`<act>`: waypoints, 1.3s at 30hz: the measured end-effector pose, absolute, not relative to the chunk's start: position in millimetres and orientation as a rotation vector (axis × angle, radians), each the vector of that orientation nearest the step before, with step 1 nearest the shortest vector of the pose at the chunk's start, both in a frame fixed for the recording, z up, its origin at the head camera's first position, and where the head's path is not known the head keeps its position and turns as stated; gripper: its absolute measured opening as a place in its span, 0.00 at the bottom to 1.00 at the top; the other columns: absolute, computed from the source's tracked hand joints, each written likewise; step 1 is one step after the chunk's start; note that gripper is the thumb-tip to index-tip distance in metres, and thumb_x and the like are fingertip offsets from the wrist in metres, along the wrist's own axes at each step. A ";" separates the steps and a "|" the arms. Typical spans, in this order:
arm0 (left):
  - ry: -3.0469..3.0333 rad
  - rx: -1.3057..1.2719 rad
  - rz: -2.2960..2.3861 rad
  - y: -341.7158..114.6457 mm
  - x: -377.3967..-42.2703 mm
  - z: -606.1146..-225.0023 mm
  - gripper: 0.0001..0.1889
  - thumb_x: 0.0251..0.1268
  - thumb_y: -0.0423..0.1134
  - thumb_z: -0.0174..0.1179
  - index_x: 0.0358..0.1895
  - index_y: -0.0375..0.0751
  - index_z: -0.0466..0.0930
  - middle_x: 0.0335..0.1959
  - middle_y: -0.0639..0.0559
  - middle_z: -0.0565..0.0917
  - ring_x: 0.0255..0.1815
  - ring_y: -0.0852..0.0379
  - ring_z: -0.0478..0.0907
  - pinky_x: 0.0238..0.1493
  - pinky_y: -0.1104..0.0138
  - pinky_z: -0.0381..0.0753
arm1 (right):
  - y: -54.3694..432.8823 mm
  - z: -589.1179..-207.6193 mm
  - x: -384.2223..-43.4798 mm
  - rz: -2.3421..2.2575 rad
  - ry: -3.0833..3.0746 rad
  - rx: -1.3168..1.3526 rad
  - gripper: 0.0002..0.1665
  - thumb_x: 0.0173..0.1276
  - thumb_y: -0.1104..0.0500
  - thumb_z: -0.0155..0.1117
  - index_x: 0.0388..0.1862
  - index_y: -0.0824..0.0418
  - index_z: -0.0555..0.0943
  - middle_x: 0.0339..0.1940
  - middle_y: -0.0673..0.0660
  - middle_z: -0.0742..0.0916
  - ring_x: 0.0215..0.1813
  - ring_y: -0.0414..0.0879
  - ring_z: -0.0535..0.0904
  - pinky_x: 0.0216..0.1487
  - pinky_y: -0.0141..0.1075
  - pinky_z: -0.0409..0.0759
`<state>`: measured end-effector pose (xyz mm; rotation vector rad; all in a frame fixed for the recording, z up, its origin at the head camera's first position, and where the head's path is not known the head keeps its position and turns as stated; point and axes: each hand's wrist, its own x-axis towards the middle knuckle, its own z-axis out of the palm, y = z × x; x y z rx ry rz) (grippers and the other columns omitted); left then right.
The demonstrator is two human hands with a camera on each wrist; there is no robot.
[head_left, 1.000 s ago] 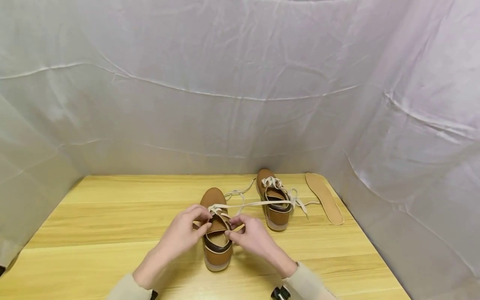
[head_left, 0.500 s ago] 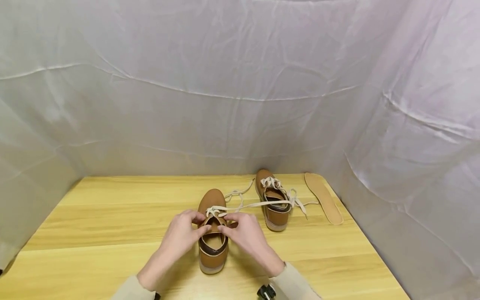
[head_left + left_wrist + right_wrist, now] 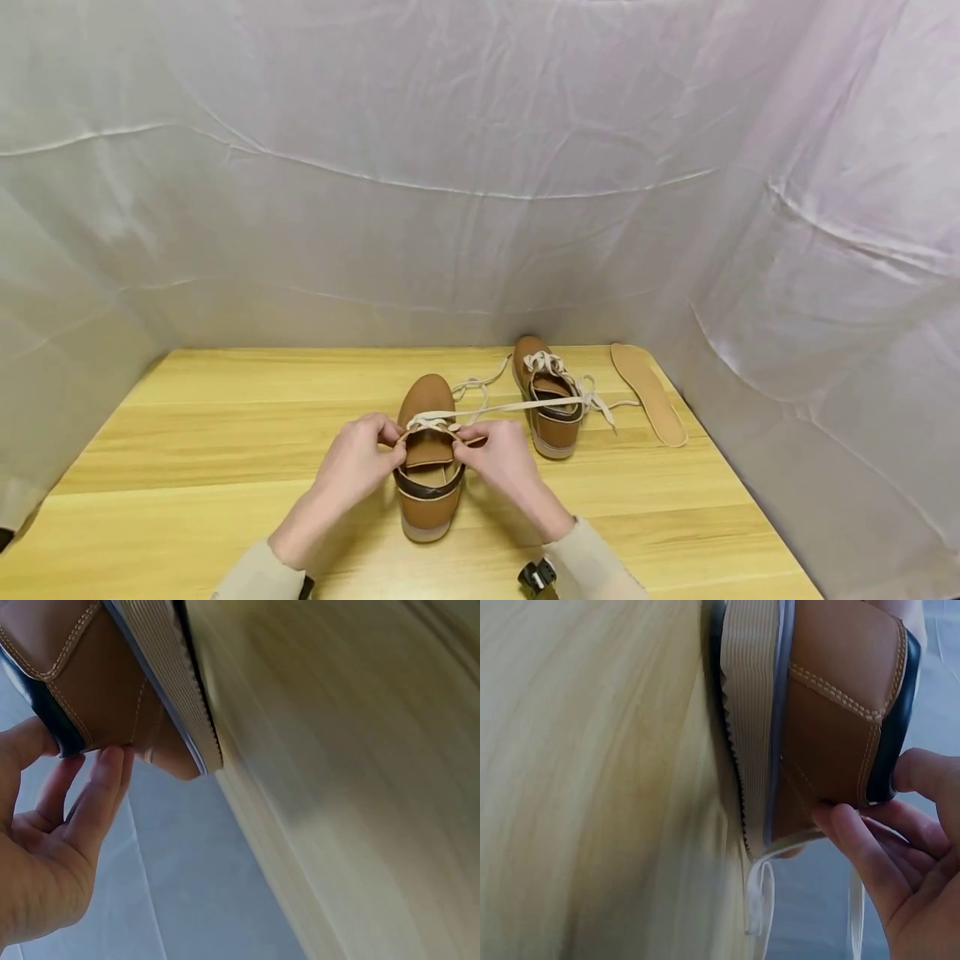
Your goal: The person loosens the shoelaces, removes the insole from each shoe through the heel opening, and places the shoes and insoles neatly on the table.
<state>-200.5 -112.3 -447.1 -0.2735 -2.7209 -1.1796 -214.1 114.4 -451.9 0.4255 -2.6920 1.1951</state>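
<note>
A brown lace-up shoe (image 3: 427, 398) stands on the table before me, toe pointing away. My left hand (image 3: 351, 460) pinches the left edge of its opening between thumb and fingers. On the opposite edge, my right hand (image 3: 504, 460) pinches in the same way. The two edges are spread apart, and the tongue (image 3: 429, 451) shows between them. In the left wrist view, the left fingers press against the side of the shoe (image 3: 112, 697) below its dark collar. A cream lace (image 3: 517, 407) runs from the eyelets to the right; in the right wrist view, a lace (image 3: 758, 900) hangs beside the right fingers.
A second brown shoe (image 3: 556, 431) stands to the back right, with the lace stretched across its opening and a loose bow beside it. A tan insole (image 3: 651, 397) lies near the table's right edge. Grey cloth (image 3: 465, 208) encloses the table (image 3: 225, 450) behind and at the sides.
Both hands have shifted along the shoe's opening and taken its edges. The edges were drawn close together half a second ago and are now wider apart, with the tongue more exposed.
</note>
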 end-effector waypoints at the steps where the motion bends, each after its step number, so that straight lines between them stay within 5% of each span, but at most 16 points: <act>1: -2.719 -0.275 -1.188 -113.1 -200.6 -447.7 0.10 0.58 0.30 0.69 0.26 0.49 0.81 0.41 0.53 0.89 0.48 0.48 0.86 0.52 0.50 0.85 | 117.0 -452.5 -215.0 1.228 -2.690 0.410 0.07 0.59 0.62 0.73 0.36 0.59 0.93 0.36 0.52 0.93 0.33 0.39 0.87 0.33 0.30 0.84; 10: -2.710 -0.234 -1.263 -124.5 -202.2 -447.5 0.08 0.59 0.28 0.65 0.29 0.45 0.79 0.39 0.52 0.88 0.38 0.58 0.81 0.36 0.67 0.81 | 126.6 -456.9 -221.2 1.451 -2.663 0.267 0.10 0.55 0.68 0.68 0.35 0.61 0.91 0.33 0.52 0.92 0.21 0.34 0.75 0.23 0.27 0.74; 15: -2.669 -0.216 -1.273 -132.3 -207.8 -452.0 0.05 0.60 0.28 0.63 0.30 0.42 0.79 0.40 0.47 0.90 0.34 0.57 0.80 0.30 0.70 0.79 | 128.7 -462.5 -229.8 1.618 -2.588 0.157 0.08 0.55 0.70 0.68 0.33 0.66 0.90 0.30 0.57 0.92 0.25 0.36 0.80 0.26 0.30 0.84; 28: -2.712 -0.247 -1.162 -123.1 -194.1 -452.5 0.07 0.56 0.29 0.68 0.30 0.44 0.80 0.35 0.53 0.84 0.36 0.59 0.80 0.36 0.67 0.83 | 128.1 -466.9 -229.8 1.562 -2.581 0.270 0.12 0.53 0.71 0.70 0.36 0.66 0.91 0.36 0.58 0.93 0.32 0.40 0.85 0.31 0.26 0.82; 39: -2.683 -0.382 -1.057 -112.6 -196.7 -441.2 0.10 0.63 0.38 0.71 0.43 0.45 0.79 0.41 0.54 0.81 0.39 0.52 0.81 0.36 0.64 0.81 | 127.2 -459.4 -231.4 1.444 -2.593 0.484 0.10 0.61 0.68 0.73 0.42 0.64 0.92 0.44 0.57 0.93 0.38 0.44 0.89 0.38 0.28 0.85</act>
